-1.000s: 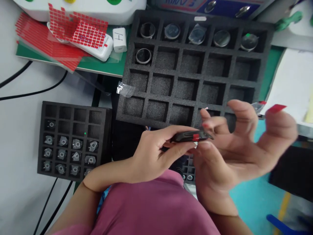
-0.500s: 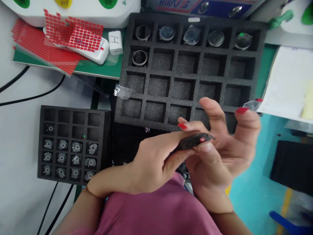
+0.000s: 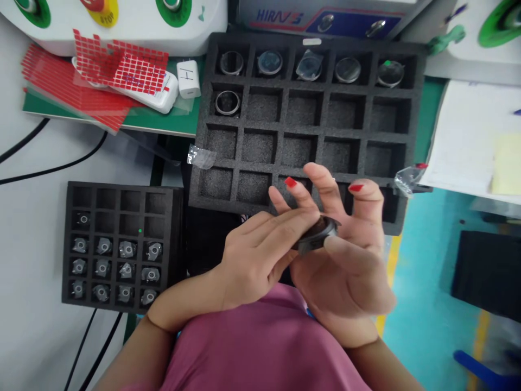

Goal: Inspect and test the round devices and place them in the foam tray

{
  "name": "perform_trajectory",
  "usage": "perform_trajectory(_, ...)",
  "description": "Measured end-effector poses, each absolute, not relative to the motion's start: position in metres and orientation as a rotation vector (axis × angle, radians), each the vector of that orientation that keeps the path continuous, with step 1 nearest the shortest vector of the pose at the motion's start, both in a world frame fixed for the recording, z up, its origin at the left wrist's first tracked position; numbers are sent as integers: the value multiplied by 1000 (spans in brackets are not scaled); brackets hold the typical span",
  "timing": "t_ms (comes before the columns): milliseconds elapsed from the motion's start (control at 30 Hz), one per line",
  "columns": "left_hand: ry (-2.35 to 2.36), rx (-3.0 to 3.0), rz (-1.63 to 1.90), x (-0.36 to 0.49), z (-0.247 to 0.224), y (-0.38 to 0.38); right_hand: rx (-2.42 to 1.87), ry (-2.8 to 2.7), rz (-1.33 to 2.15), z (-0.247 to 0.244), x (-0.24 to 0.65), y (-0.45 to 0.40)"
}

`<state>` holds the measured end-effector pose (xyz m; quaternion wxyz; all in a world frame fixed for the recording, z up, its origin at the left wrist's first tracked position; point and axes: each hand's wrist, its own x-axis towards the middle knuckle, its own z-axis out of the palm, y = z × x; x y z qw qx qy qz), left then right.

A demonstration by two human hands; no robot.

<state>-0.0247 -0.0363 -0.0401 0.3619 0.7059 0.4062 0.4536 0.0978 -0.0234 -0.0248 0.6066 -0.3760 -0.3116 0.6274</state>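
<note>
My left hand (image 3: 254,255) grips a dark round watch case (image 3: 315,239), its fingers laid over the top and the thumb beneath. The case is tilted, and part of it is hidden by those fingers. On the other side my right hand (image 3: 345,271) has its palm up, the thumb pressed against the rim of the case. Its other fingers spread upward, and small red patches show on two of their tips. Both hands are just in front of a large black foam tray (image 3: 240,122), where several round glass-topped watch parts (image 3: 227,102) lie in the back compartments.
A smaller foam tray (image 3: 109,190) at left holds several bagged parts. Red adhesive sheets (image 3: 122,65) and a white plug adapter (image 3: 188,79) lie on the green bench. A clear film piece (image 3: 407,179) rests by the large tray's right edge, near white papers (image 3: 459,141).
The case has turned, so its round face shows more. My left fingers now lie across its top. My right hand has shifted left, its index finger away from the clear film. The view moved slightly.
</note>
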Motion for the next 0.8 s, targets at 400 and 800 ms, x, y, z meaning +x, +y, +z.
perform_trajectory(400, 1083, 1953, 1208, -28, -35, -29, -790, -815, 1448, -31, 97, -24)
perform_trajectory(800, 1148, 1883, 1154, -28, -24, -29, -770, -875, 1372, -28, 92, -27)
